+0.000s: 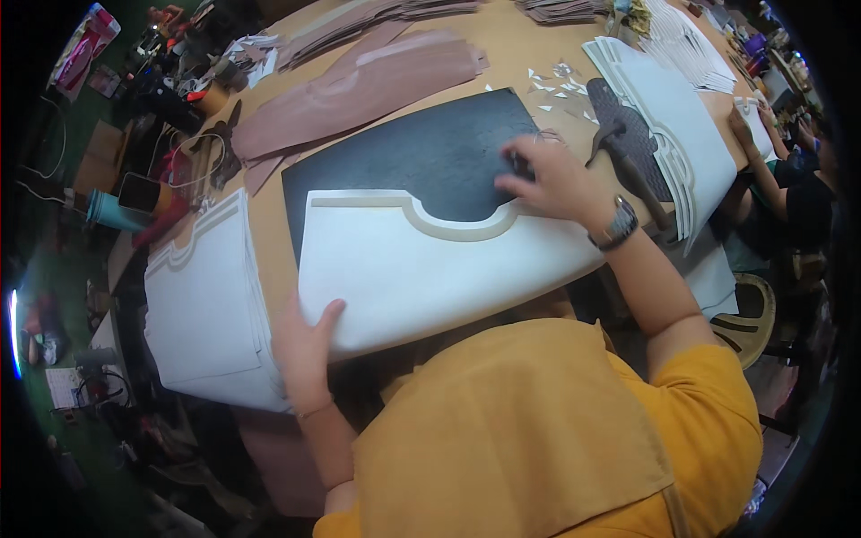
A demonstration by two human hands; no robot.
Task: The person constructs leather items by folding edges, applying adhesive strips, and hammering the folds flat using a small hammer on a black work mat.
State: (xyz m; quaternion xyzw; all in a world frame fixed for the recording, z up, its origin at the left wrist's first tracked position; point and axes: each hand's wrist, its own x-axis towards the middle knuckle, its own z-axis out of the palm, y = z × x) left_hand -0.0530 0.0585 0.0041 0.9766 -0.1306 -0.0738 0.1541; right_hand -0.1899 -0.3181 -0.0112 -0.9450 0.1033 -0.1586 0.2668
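Mustard cloth [511, 421] covers the wearer's front, closest of all. Thumb laid on the white panel [430, 287], the left hand [303, 350] sits at its lower left; the fingertips are hidden, so I can't tell whether they clasp it. Half curled and blurred, the right hand [560, 179] is beside the panel's notch, something dark between its fingers, unclear. The panel partly covers a black mat [395, 152].
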